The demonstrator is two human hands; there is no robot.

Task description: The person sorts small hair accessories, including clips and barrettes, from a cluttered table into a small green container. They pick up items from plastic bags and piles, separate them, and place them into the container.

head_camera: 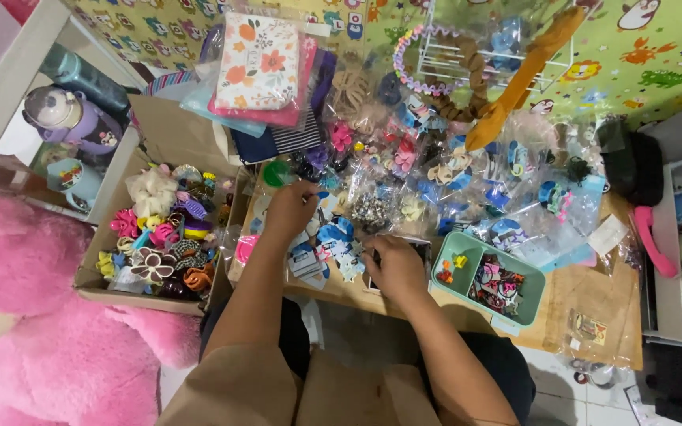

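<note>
On a cluttered surface [593,296], the left hand [292,207] reaches forward, fingers curled down into small bagged hair clips [333,241]; whether its grip holds one cannot be told. Right hand [395,264] lies flat on a dark phone [420,246], partly hidden beneath it, its long axis pointing away from the person. Beside it sits a green tray [526,304]

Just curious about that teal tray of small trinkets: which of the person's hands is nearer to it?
Right. The right hand rests just beside the teal tray, by its left edge; the left hand is further off, among bagged hair clips.
</note>
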